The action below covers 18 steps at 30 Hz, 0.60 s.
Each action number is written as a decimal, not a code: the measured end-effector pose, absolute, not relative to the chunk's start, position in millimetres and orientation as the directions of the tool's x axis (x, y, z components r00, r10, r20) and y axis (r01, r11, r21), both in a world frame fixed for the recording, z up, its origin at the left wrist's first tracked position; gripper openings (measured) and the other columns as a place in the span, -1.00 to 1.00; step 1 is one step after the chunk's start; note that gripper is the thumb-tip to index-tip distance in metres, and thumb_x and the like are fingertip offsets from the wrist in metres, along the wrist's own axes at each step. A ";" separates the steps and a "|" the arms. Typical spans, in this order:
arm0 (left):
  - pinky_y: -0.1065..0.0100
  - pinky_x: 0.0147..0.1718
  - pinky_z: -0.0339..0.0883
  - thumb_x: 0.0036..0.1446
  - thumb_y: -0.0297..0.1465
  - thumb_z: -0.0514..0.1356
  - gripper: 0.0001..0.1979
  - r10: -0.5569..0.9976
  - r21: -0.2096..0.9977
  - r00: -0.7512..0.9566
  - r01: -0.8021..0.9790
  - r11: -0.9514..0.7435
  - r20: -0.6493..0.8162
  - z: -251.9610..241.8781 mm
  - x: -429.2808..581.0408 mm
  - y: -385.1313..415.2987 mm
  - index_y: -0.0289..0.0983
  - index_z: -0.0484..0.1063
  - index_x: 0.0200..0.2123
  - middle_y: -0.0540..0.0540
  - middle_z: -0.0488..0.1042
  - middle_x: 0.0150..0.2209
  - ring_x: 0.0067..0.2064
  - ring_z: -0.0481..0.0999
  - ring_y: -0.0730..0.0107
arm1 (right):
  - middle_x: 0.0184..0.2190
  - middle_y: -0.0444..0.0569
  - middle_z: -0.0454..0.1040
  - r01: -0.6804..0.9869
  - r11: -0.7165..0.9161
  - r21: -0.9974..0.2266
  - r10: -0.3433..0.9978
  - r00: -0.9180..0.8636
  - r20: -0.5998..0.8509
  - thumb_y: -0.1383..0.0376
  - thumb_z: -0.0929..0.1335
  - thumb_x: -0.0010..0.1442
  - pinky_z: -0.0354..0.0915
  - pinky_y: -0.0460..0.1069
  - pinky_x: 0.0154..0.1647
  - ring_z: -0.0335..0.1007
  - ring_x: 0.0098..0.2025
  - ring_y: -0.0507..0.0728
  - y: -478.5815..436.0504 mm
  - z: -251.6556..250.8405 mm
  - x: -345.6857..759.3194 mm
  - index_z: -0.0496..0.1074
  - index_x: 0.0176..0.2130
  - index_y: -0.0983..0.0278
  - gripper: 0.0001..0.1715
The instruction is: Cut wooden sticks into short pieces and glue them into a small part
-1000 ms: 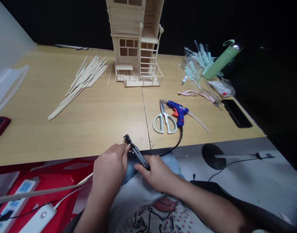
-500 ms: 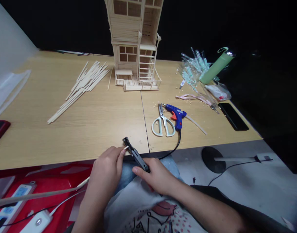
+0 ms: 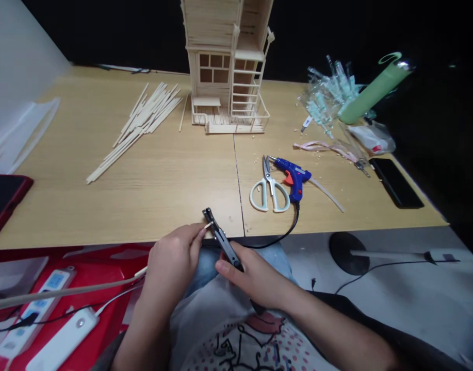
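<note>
My left hand [image 3: 174,255] is closed around a thin wooden stick [image 3: 209,225]. The tip of the stick shows past my thumb and forefinger, and what seems its other end comes out behind my wrist. A dark grey plier-like hand tool [image 3: 225,246] is gripped in my right hand [image 3: 255,273], its handles partly hidden by my fingers. The tool's head meets the stick's tip just over the table's front edge. Whether the jaws are closed on the stick, I cannot tell.
A model house of wooden sticks [image 3: 213,93] stands at the back, a stick pile [image 3: 143,123] left of it. Scissors [image 3: 270,188], a blue glue gun [image 3: 294,178], a green bottle [image 3: 375,93], plastic-wrapped items [image 3: 329,93] and a black phone [image 3: 396,183] lie to the right.
The view has shifted, so the tabletop things appear higher and mostly farther right. My hands keep hold of the stick and the tool, close together as before.
</note>
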<state>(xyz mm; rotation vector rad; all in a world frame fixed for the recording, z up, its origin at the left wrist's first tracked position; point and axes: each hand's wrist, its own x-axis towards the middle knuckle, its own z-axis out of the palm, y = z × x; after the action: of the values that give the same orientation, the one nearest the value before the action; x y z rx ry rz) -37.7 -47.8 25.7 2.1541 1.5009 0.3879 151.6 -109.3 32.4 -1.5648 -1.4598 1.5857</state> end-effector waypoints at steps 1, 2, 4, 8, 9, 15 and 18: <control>0.20 -0.12 0.42 0.41 -0.29 0.06 -0.69 0.934 0.540 0.356 0.793 -0.282 -0.034 26.2 -37.3 -47.7 -0.18 0.61 -0.07 -0.14 0.69 -0.09 -0.08 0.67 0.10 | -0.24 -0.03 0.52 0.334 -0.315 -0.888 0.883 -0.239 -0.403 0.01 0.34 0.36 0.25 0.00 -0.16 0.40 -0.19 0.15 -109.3 33.4 151.6 0.42 -0.15 0.28 -0.63; 0.20 -0.13 0.42 0.41 -0.29 0.06 -0.69 0.934 0.542 0.356 0.790 -0.286 -0.026 26.7 -37.1 -47.5 -0.18 0.61 -0.07 -0.14 0.69 -0.10 -0.09 0.67 0.10 | -0.24 -0.02 0.52 0.343 -0.313 -0.886 0.884 -0.237 -0.404 0.01 0.34 0.36 0.25 0.00 -0.16 0.40 -0.19 0.15 -109.3 34.4 151.4 0.42 -0.15 0.28 -0.63; 0.22 -0.16 0.42 0.41 -0.28 0.06 -0.69 0.934 0.545 0.357 0.784 -0.298 -0.004 27.9 -37.2 -47.1 -0.18 0.62 -0.08 -0.13 0.70 -0.13 -0.12 0.68 0.12 | -0.23 0.00 0.53 0.382 -0.312 -0.870 0.885 -0.216 -0.412 0.02 0.35 0.35 0.25 0.02 -0.15 0.42 -0.18 0.17 -109.1 36.1 150.6 0.42 -0.13 0.28 -0.63; 0.28 -0.25 0.40 0.40 -0.29 0.06 -0.68 0.930 0.537 0.364 0.776 -0.330 0.046 30.6 -38.5 -45.9 -0.19 0.63 -0.13 -0.11 0.70 -0.21 -0.20 0.67 0.19 | -0.18 0.04 0.58 0.443 -0.305 -0.843 0.887 -0.190 -0.421 0.03 0.39 0.32 0.27 0.04 -0.14 0.47 -0.16 0.21 -109.0 37.7 148.6 0.43 0.02 0.28 -0.56; 0.28 -0.26 0.40 0.39 -0.28 0.06 -0.68 0.929 0.534 0.365 0.775 -0.339 0.060 31.1 -38.8 -45.6 -0.19 0.63 -0.13 -0.11 0.70 -0.22 -0.21 0.67 0.19 | -0.17 0.04 0.59 0.449 -0.302 -0.841 0.888 -0.189 -0.420 0.02 0.39 0.32 0.27 0.04 -0.15 0.48 -0.15 0.21 -109.0 37.7 148.4 0.42 0.04 0.28 -0.55; 0.27 -0.21 0.43 0.40 -0.28 0.07 -0.69 0.915 0.535 0.390 0.753 -0.384 0.108 30.8 -39.6 -45.6 -0.20 0.62 -0.10 -0.11 0.71 -0.17 -0.17 0.69 0.17 | -0.25 0.00 0.58 0.456 -0.294 -0.840 0.892 -0.185 -0.413 -0.01 0.37 0.34 0.23 0.02 -0.23 0.44 -0.25 0.17 -108.6 36.3 148.1 0.46 0.02 0.29 -0.53; 0.26 -0.19 0.43 0.41 -0.28 0.08 -0.69 0.911 0.519 0.393 0.756 -0.397 0.125 29.6 -39.8 -45.8 -0.20 0.62 -0.10 -0.12 0.70 -0.14 -0.14 0.69 0.14 | -0.32 -0.02 0.55 0.471 -0.304 -0.828 0.889 -0.171 -0.424 -0.02 0.37 0.34 0.20 0.01 -0.28 0.40 -0.31 0.15 -107.7 36.2 147.8 0.48 -0.05 0.31 -0.55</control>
<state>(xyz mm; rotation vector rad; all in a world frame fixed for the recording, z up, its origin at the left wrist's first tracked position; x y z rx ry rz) -39.8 -45.8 29.6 2.2767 1.4407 0.5600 147.8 -107.7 36.2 -1.7131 -1.5539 1.4726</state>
